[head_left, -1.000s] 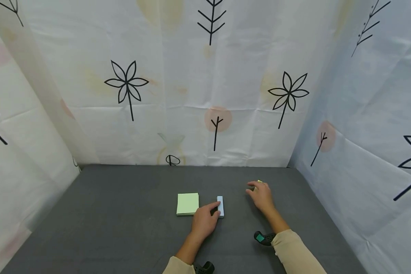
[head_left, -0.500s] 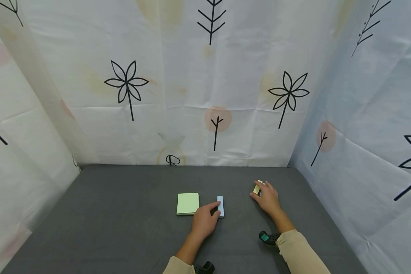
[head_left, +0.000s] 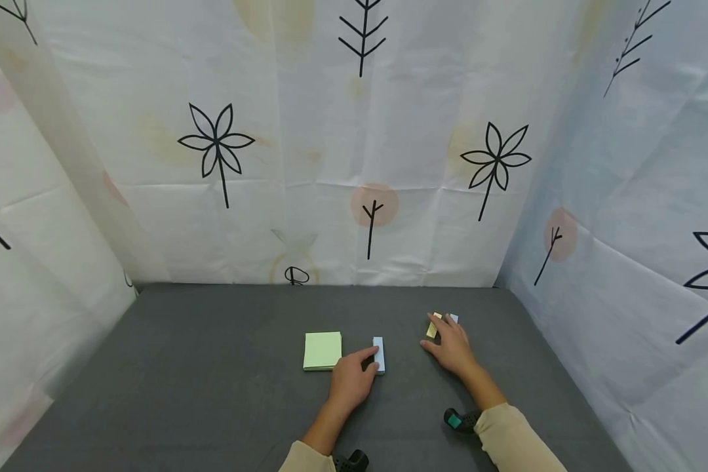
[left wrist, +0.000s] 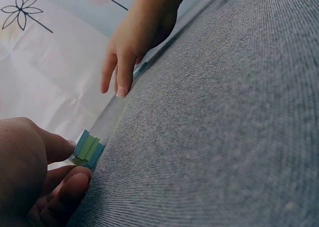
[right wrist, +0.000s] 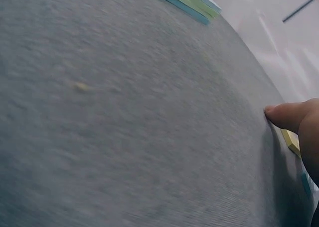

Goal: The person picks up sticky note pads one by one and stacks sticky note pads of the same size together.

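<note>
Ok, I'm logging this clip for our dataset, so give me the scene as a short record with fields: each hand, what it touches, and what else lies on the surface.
surface: grey cloth table
left hand: grips the narrow blue pad between thumb and fingers
right hand: fingers rest on a small yellow pad, lying flat
also there: green square pad, left of the blue one, untouched
backdrop: white sheet with leaf prints
</note>
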Tool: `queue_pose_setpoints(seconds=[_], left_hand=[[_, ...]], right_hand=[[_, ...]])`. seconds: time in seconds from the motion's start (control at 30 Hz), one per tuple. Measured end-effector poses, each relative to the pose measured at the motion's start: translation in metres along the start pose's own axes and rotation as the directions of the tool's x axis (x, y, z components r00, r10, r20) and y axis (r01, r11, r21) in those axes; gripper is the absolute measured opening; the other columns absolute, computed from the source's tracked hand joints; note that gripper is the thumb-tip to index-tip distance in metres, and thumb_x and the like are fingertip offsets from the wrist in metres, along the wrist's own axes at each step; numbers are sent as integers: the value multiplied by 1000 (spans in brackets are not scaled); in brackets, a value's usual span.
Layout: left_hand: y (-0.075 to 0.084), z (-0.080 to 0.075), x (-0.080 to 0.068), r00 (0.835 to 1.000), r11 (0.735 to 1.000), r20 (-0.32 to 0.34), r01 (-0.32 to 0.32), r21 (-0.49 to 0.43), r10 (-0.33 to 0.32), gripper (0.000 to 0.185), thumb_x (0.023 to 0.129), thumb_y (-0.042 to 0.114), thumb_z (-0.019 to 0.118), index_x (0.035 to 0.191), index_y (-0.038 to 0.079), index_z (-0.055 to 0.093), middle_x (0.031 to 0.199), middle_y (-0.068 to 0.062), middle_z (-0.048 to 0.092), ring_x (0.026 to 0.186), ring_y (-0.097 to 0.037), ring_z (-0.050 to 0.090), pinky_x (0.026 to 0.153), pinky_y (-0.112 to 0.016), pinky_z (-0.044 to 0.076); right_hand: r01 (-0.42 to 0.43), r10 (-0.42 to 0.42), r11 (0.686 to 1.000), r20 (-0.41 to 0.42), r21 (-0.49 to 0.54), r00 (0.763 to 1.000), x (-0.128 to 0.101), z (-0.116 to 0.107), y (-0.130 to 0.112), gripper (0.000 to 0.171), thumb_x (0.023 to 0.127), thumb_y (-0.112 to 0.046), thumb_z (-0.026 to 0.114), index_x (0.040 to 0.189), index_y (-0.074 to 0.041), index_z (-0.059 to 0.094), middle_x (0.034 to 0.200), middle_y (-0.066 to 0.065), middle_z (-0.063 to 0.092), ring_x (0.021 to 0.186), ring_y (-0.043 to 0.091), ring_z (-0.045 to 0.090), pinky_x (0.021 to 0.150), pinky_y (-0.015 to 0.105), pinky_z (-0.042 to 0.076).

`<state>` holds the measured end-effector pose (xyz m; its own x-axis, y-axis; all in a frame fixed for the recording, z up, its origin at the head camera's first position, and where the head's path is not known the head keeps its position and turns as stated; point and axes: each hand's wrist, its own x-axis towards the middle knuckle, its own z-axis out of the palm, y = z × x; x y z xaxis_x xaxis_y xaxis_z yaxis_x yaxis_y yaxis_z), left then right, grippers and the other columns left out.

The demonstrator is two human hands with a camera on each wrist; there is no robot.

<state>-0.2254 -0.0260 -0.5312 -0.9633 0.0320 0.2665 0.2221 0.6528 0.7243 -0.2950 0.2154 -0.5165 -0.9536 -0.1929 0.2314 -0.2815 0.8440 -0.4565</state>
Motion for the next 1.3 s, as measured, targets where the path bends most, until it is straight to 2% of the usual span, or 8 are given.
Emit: queue_pose_setpoints(seconds=[0.3, 0.63, 0.87, 1.1, 1.2, 1.3], left_hand=[[-2, 0, 1, 1000, 1000, 0, 12, 9, -12, 30, 89, 17, 69, 119, 15, 72, 116, -9, 69, 109, -30, 63, 88, -49, 49], [-1, 0, 1, 1000, 1000, 11, 6, 22, -6, 30, 90, 18, 69, 119, 16, 72, 116, -8, 69, 110, -30, 63, 88, -49, 49], [-2, 2, 1, 1000, 1000, 8, 6, 23, -6, 30, 90, 19, 69, 119, 16, 72, 116, -8, 69, 109, -29, 63, 88, -49, 50], [-2, 2, 0, 1000, 1000, 7, 7, 8, -7, 30, 89, 17, 69, 119, 16, 72, 117, -8, 69, 110, -29, 63, 88, -49, 50], [-1, 1, 0, 1000, 1000, 6, 6, 6, -6, 30, 90, 17, 68, 119, 16, 72, 117, -8, 69, 109, -30, 63, 88, -49, 49], [0, 0, 0, 1000, 1000, 6, 5, 7, -5, 30, 89, 17, 68, 119, 15, 72, 116, -8, 69, 109, -30, 63, 88, -49, 49]], right_hand=[[30, -30, 1000, 54, -3, 998, -3, 11, -22, 72, 86, -23, 75, 147, -4, 41, 143, 22, 46, 140, 44, 25, 107, 67, 18], [85, -85, 996, 56, 14, 995, -9, 19, -37, 71, 84, -22, 77, 145, -4, 44, 140, 19, 50, 139, 44, 28, 107, 65, 20], [122, -122, 992, 15, 22, 992, -6, 13, -27, 62, 82, -21, 79, 136, -2, 54, 138, 20, 52, 134, 45, 34, 100, 68, 28], [132, -132, 991, 11, 5, 991, 0, 11, -17, 47, 82, -20, 78, 122, -1, 64, 135, 19, 55, 133, 42, 39, 102, 64, 31], [183, -184, 983, -22, -32, 983, 1, 12, -15, 38, 81, -20, 80, 112, -2, 68, 127, 17, 61, 129, 40, 44, 101, 62, 33], [259, -265, 962, -69, -86, 962, 3, 13, -14, 30, 79, -19, 81, 103, -4, 70, 116, 14, 66, 121, 37, 53, 100, 57, 38]])
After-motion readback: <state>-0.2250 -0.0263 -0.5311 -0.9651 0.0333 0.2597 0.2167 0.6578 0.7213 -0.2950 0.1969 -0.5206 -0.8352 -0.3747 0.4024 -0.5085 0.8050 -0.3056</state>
